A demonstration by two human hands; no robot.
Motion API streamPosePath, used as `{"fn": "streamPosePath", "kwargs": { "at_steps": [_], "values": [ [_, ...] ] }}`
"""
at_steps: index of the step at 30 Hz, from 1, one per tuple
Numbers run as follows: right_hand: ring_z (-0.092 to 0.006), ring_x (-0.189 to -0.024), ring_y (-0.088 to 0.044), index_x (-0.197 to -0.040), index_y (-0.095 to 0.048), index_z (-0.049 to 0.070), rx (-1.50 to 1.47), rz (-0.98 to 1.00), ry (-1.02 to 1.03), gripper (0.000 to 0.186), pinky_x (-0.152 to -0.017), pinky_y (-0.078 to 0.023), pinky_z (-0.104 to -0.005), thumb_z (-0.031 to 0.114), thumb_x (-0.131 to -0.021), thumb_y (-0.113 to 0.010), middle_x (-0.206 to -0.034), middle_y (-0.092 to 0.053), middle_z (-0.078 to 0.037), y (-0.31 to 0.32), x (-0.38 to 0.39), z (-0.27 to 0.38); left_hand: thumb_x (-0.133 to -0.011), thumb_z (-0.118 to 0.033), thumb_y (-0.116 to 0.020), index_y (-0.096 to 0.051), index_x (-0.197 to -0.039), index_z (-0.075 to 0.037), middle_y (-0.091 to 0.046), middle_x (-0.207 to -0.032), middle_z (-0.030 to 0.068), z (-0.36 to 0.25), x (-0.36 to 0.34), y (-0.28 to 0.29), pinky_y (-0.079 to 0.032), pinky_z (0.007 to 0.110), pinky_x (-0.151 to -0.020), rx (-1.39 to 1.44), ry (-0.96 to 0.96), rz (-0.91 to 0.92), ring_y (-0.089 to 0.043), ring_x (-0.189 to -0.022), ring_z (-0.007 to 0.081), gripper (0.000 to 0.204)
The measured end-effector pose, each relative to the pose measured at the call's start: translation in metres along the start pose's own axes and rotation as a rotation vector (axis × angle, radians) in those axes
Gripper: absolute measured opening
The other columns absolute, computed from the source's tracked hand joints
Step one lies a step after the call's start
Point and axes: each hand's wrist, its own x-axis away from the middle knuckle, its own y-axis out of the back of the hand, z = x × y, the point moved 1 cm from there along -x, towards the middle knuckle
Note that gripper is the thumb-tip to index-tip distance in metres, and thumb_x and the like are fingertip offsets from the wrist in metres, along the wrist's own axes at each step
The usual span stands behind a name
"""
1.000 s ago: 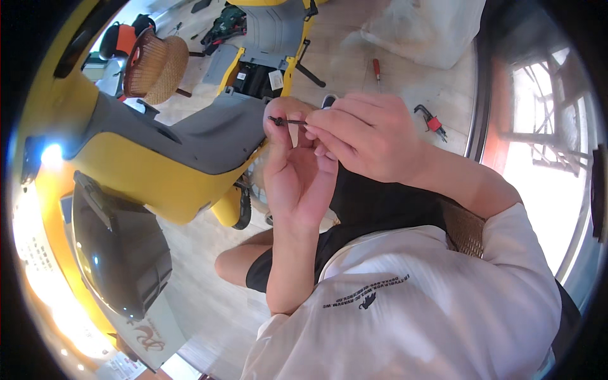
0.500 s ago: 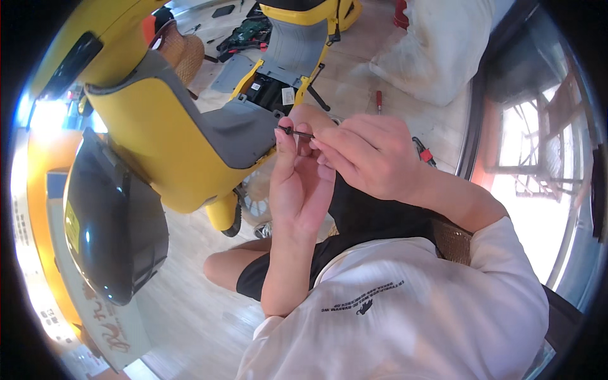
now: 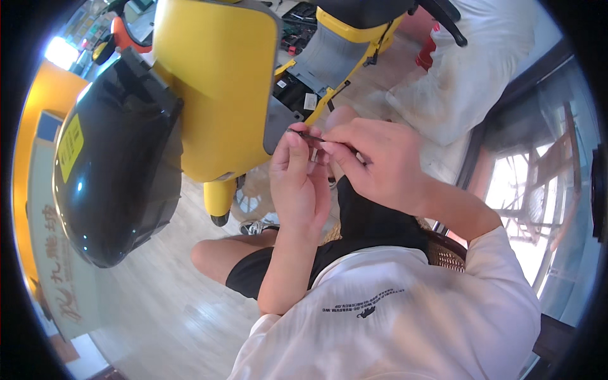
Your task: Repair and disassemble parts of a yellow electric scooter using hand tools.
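A thin dark rod-like piece (image 3: 311,137) spans the gap between my two hands, in front of my lap; it is too small to name more exactly. My left hand (image 3: 301,180), palm turned inward, pinches its left end between thumb and fingers. From the right, my right hand (image 3: 386,161) grips the other end with thumb and bent fingers, which partly cover it. Close beyond my hands stands a yellow scooter (image 3: 212,88) with grey inner panels. Its floor compartment (image 3: 290,95) is uncovered, showing dark parts and a white label inside.
A glossy black shell-shaped case (image 3: 120,177) fills the left side. Tools lie in a dark tool kit (image 3: 299,30) on the floor behind the scooter. A large white covered bundle (image 3: 437,95) and a red object (image 3: 427,52) stand at the far right. I sit on a woven chair (image 3: 448,256) beside a glass door (image 3: 535,183).
My view has swung left, so the scooter and black case appear shifted right and larger. Both hands still hold the dark piece, which tilts slightly more; my right fingers have shifted around it.
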Motion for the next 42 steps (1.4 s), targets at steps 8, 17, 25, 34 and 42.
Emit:
{"fn": "streamPosePath", "kwargs": {
  "at_steps": [8, 17, 25, 34, 42],
  "values": [
    [-0.0024, -0.044, -0.041, -0.096, -0.061, 0.004, -1.494, 0.339, -1.325, 0.015, -0.040, -0.030, -0.0162, 0.019, -0.094, -0.061, -0.073, -0.058, 0.002, -0.043, 0.002, 0.015, -0.097, -0.022, -0.056, -0.060, -0.101, -0.002, -0.060, -0.099, 0.0066, -0.042, 0.003, 0.020, -0.042, 0.026, -0.076, -0.192, -0.193, 0.034, -0.054, -0.088, 0.0132, 0.021],
    [-0.0022, -0.047, -0.041, -0.096, -0.063, 0.002, -1.793, 0.385, -1.335, 0.015, -0.040, -0.029, -0.0154, 0.017, -0.093, -0.062, -0.075, -0.059, -0.001, -0.070, -0.010, 0.034, -0.089, -0.018, -0.068, -0.067, -0.094, 0.001, -0.063, -0.096, 0.0084, -0.084, -0.001, 0.045, -0.043, 0.029, -0.086, -0.329, -0.279, 0.238, -0.057, -0.090, 0.0164, 0.020],
    [-0.0132, -0.057, -0.057, -0.094, -0.068, 0.002, -0.554, 0.009, -0.492, 0.013, -0.051, -0.043, -0.0238, 0.006, -0.082, -0.071, -0.074, -0.064, -0.005, -0.086, -0.017, 0.063, -0.089, -0.013, -0.068, -0.068, -0.098, 0.003, -0.064, -0.101, 0.0054, -0.086, 0.021, 0.060, -0.041, 0.027, -0.088, -0.323, -0.335, -0.149, -0.055, -0.095, 0.0121, 0.018],
    [-0.0223, -0.065, -0.065, -0.093, -0.068, 0.003, -0.192, -0.125, -0.176, 0.014, -0.056, -0.050, -0.0293, 0.001, -0.079, -0.071, -0.078, -0.066, -0.009, -0.101, -0.012, 0.070, -0.095, -0.015, -0.059, -0.064, -0.103, 0.002, -0.064, -0.100, 0.0065, -0.074, 0.024, 0.057, -0.046, 0.027, -0.083, -0.332, -0.443, -0.288, -0.058, -0.091, 0.0132, 0.019],
    [-0.0089, -0.067, -0.063, -0.097, -0.065, -0.001, -0.838, -0.315, -0.779, 0.008, -0.056, -0.049, -0.0244, -0.001, -0.090, -0.061, -0.079, -0.066, -0.005, -0.099, -0.018, 0.034, -0.090, -0.017, -0.068, -0.066, -0.101, 0.007, -0.065, -0.084, 0.0054, -0.082, -0.023, -0.009, -0.045, 0.021, -0.062, -0.762, -0.389, -0.016, -0.056, -0.072, 0.0078, 0.027]
  ]
}}
